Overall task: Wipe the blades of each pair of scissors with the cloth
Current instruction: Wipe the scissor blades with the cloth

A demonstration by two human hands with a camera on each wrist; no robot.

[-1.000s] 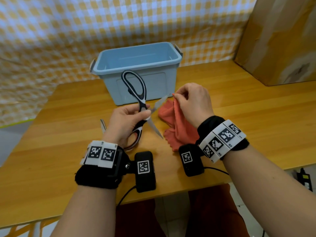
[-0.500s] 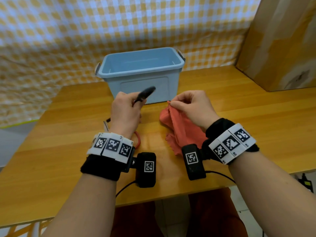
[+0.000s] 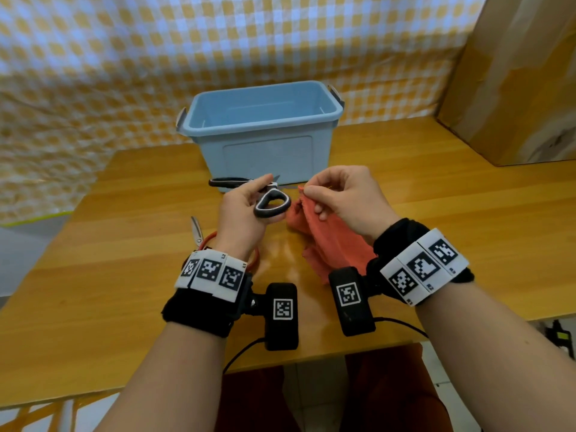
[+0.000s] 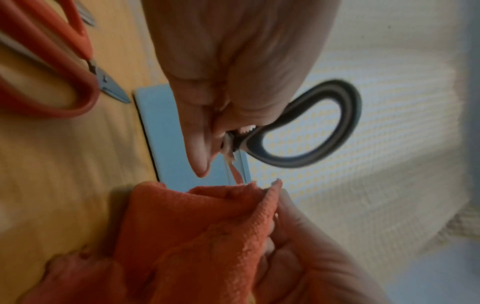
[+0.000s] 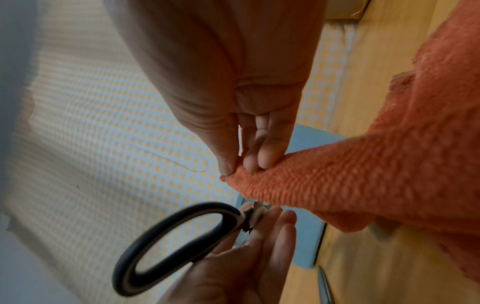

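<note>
My left hand (image 3: 265,190) grips the black-and-white scissors (image 3: 270,207) near the pivot, just in front of the bin. The scissors are spread open, one loop pointing left and the other toward me. In the left wrist view one blade (image 4: 235,174) runs into a fold of the orange cloth (image 4: 194,226). My right hand (image 3: 307,192) pinches the top edge of that orange cloth (image 3: 330,241), whose lower part trails on the table; the right wrist view shows thumb and fingertips (image 5: 259,162) closed on it. A second pair, the orange-handled scissors (image 3: 197,232), lies on the table under my left wrist.
A light blue plastic bin (image 3: 265,132) stands at the back of the wooden table (image 3: 124,291), just behind my hands. A cardboard box (image 3: 514,88) leans at the back right. A yellow checked sheet hangs behind.
My left hand has turned the black scissors from upright with the handles up to lying flat. The right hand keeps its pinch on the cloth, now against one blade.
</note>
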